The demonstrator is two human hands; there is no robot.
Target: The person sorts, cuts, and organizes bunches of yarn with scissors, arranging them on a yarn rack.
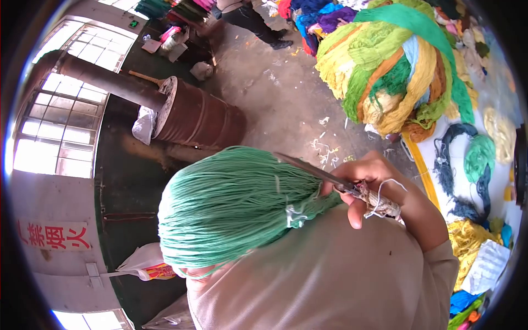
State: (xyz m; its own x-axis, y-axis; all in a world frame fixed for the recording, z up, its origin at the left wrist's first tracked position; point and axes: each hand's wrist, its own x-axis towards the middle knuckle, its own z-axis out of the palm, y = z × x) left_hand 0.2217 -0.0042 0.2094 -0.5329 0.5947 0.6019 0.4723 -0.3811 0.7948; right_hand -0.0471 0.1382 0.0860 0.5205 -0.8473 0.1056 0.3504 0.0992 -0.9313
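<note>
Right hand point(385, 187) at 3 o'clock of centre, fingers point(356, 215) curled tight round the cord-wrapped handle of a pair of scissors point(335, 181); blades point to 10 o'clock into the green yarn hank point(231, 203). Hank sits dead centre, draped over the beige sleeve point(330, 280), white tie point(294, 215) at its 3 o'clock end. Left hand is hidden under the hank, so its grip cannot be told. Mixed yarn pile point(390, 71) at 1 o'clock, rusty drum point(198, 115) at 11 o'clock on the concrete floor point(280, 104).
</note>
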